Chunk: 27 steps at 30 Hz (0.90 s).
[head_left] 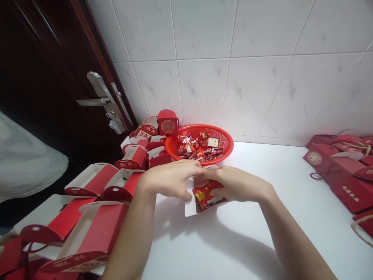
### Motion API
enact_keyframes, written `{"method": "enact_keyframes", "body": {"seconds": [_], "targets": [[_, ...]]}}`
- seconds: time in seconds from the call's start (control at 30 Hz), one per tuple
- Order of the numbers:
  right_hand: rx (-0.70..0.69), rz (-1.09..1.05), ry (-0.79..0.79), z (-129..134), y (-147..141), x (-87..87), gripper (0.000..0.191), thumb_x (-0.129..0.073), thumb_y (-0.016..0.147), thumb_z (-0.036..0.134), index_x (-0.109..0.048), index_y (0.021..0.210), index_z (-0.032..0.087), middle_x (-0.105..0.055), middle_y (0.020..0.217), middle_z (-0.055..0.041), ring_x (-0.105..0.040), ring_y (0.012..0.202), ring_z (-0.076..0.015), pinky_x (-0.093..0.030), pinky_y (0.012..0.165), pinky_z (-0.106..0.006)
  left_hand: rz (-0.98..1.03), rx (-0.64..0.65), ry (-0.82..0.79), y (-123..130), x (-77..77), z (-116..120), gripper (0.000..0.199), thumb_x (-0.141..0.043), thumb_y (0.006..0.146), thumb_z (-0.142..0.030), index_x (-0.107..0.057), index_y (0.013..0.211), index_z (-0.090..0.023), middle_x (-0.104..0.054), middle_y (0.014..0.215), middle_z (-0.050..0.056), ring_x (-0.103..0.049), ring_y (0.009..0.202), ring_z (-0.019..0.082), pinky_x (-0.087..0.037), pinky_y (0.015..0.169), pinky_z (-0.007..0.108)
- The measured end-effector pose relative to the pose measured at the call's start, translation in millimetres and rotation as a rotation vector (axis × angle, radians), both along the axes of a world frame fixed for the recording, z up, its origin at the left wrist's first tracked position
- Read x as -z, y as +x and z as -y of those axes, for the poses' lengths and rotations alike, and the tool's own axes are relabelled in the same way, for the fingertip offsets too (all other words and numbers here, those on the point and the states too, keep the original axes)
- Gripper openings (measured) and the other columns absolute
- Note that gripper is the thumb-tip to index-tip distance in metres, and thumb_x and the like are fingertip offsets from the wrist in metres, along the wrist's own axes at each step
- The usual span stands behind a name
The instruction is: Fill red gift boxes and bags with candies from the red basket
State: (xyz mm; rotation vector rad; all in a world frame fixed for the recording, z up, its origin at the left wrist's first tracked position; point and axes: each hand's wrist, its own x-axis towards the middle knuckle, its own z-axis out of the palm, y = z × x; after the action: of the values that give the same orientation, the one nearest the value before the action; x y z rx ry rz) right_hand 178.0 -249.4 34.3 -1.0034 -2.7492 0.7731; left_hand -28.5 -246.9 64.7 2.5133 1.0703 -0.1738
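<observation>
A small candy box [190, 209], white on the inside, sits open between my hands over the white table. My left hand [171, 177] grips the box from its left side, with the thumb against the white flap. My right hand [240, 182] reaches in from the right, its fingers closed on a shiny red candy packet [206, 194] with gold print. Its fingertips are partly hidden by the packet and the box. Just behind both hands stands a red plastic basket [229, 146] holding several wrapped candies [214, 142].
Open red boxes [96, 177] crowd the left side of the table [253, 229]. A closed red box [168, 122] stands beside the basket. More red boxes with cords [338, 167] lie at the right. Behind are a tiled wall [204, 89] and a dark door [55, 58].
</observation>
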Motion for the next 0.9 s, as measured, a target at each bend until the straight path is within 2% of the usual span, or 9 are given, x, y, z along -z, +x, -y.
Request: {"method": "enact_keyframes", "body": {"seconds": [0.07,0.2,0.3,0.47,0.63,0.73,0.9], "targets": [[0.035,0.012,0.054,-2.4,-1.6,5.1,0.055,-0.052,0.075,-0.003,-0.066,0.122,0.022,-0.070,0.118,-0.0069,-0.066,0.093,-0.0202,-0.047,0.070,-0.026,-0.010,-0.012,0.014,-1.1,2.0,-1.6,0.054,-0.070,0.070,-0.023,-0.063,0.124,-0.026,-0.063,0.112,0.002,-0.059,0.103,0.023,-0.046,0.083,0.028],[0.062,0.050,0.105,-3.1,-1.7,10.7,0.072,-0.050,0.069,-0.008,-0.064,0.131,0.025,-0.071,0.117,-0.0071,-0.067,0.086,-0.0188,-0.045,0.065,-0.024,-0.012,-0.027,0.027,-1.1,5.0,-2.5,0.063,-0.070,0.070,-0.024,-0.058,0.132,-0.027,-0.063,0.116,0.003,-0.059,0.107,0.024,-0.045,0.087,0.029],[0.055,0.024,0.103,-2.3,-1.0,12.6,0.075,-0.053,0.069,-0.008,-0.062,0.134,0.028,-0.071,0.120,-0.0062,-0.068,0.087,-0.0190,-0.046,0.066,-0.024,0.000,-0.037,0.026,0.1,6.4,-1.0,0.067,-0.070,0.070,-0.024,-0.056,0.135,-0.029,-0.063,0.119,0.003,-0.059,0.109,0.025,-0.045,0.089,0.030],[0.014,-0.017,0.037,-0.8,-0.4,12.1,0.061,-0.059,0.076,-0.001,-0.066,0.128,0.029,-0.073,0.112,-0.0038,-0.068,0.085,-0.0198,-0.048,0.067,-0.026,0.015,-0.035,0.040,2.5,6.4,2.2,0.070,-0.068,0.071,-0.022,-0.054,0.139,-0.030,-0.064,0.116,0.002,-0.059,0.108,0.024,-0.045,0.087,0.029],[-0.019,-0.115,0.033,-2.1,6.2,-1.5,0.046,-0.053,0.082,0.001,-0.072,0.114,0.027,-0.074,0.107,-0.0022,-0.067,0.085,-0.0177,-0.048,0.070,-0.026,0.050,-0.068,0.003,4.3,5.5,-5.1,0.047,-0.066,0.075,-0.028,-0.066,0.122,-0.025,-0.067,0.110,0.003,-0.061,0.101,0.024,-0.046,0.080,0.028],[0.016,-0.136,0.047,-5.6,13.7,-10.4,0.039,-0.052,0.085,0.005,-0.074,0.109,0.026,-0.075,0.104,-0.0022,-0.066,0.087,-0.0179,-0.047,0.072,-0.026,0.107,-0.120,-0.046,4.6,8.8,-15.3,0.037,-0.063,0.081,-0.035,-0.070,0.116,-0.023,-0.069,0.106,0.003,-0.063,0.094,0.023,-0.045,0.075,0.027],[0.083,-0.061,0.003,-10.9,27.4,-16.0,0.026,-0.059,0.085,0.015,-0.074,0.104,0.024,-0.074,0.097,-0.0025,-0.064,0.082,-0.0183,-0.047,0.070,-0.027,0.158,-0.172,-0.053,5.8,17.5,-26.3,0.039,-0.059,0.086,-0.040,-0.070,0.118,-0.023,-0.072,0.107,0.004,-0.066,0.096,0.023,-0.045,0.076,0.027]]}}
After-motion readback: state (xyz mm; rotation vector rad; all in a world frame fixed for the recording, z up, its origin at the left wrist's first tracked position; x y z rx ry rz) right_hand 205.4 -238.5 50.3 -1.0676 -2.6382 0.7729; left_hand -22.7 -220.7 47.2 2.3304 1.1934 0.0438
